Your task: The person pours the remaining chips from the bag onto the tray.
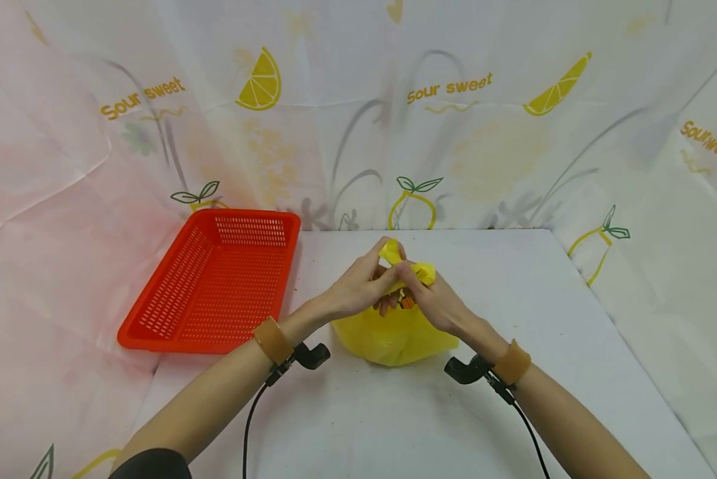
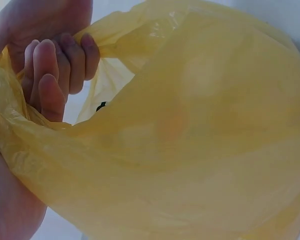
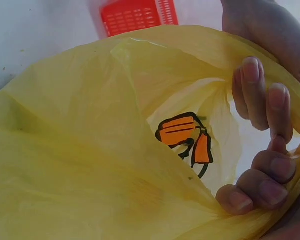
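A yellow plastic bag (image 1: 388,339) sits on the white table, its body rounded and its top gathered up between both hands. My left hand (image 1: 358,285) grips one twisted handle of the bag, and a yellow end pokes up above its fingers. Crossing close against it, my right hand (image 1: 436,303) pinches the other handle between thumb and fingers. In the right wrist view, curled fingertips of both hands meet inside the loop of the handles. An orange and black print (image 3: 180,135) shows on the bag's far side there. Whatever the bag contains is hidden.
A red plastic basket (image 1: 233,293) with slotted sides stands at the left of the table. Behind the table hangs a white curtain (image 1: 346,133) printed with lemons and words. A camera on a strap sits at each wrist, with its black cable running toward the body.
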Available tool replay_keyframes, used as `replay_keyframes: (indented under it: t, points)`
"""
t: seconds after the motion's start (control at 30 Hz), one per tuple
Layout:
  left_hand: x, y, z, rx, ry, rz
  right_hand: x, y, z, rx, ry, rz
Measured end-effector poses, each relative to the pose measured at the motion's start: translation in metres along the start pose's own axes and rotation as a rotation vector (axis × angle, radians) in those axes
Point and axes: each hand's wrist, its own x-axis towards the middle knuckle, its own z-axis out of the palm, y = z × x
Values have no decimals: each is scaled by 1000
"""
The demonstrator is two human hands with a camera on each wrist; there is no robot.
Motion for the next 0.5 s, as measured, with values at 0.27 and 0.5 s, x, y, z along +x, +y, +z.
replay_keyframes:
  t: [0.27, 0.5]
  points:
    - [-3, 6, 5, 46, 18, 12, 1, 0, 1, -25, 34, -25]
    - [-2, -12, 8, 48, 25, 17, -2, 4, 2, -37, 109, 18]
